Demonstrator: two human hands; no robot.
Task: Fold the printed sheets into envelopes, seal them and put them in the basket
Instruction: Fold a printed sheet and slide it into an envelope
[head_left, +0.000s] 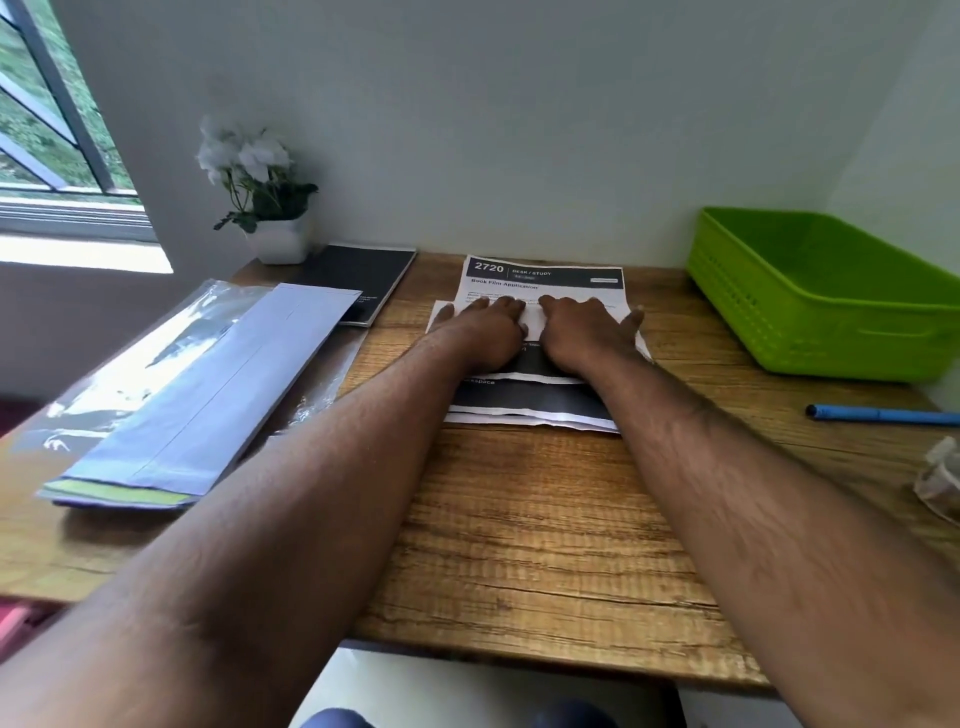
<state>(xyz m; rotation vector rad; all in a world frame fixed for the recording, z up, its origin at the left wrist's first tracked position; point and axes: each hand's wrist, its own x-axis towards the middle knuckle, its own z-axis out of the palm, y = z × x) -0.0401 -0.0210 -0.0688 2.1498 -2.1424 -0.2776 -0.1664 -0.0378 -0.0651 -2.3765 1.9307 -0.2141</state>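
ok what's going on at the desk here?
A person is pressing both hands flat on a printed sheet in the middle of the wooden desk, apparently creasing a fold. The left hand and right hand lie side by side on the paper. A stack of envelopes waits to the left, untouched. The green basket at the right shows nothing inside from this view. A blue pen lies near it.

Only 1 view is given, from a wide-angle camera worn on the person's head. It looks forward and down over the wooden counter (545, 519) toward the wall, with both forearms stretching away from close under the lens.
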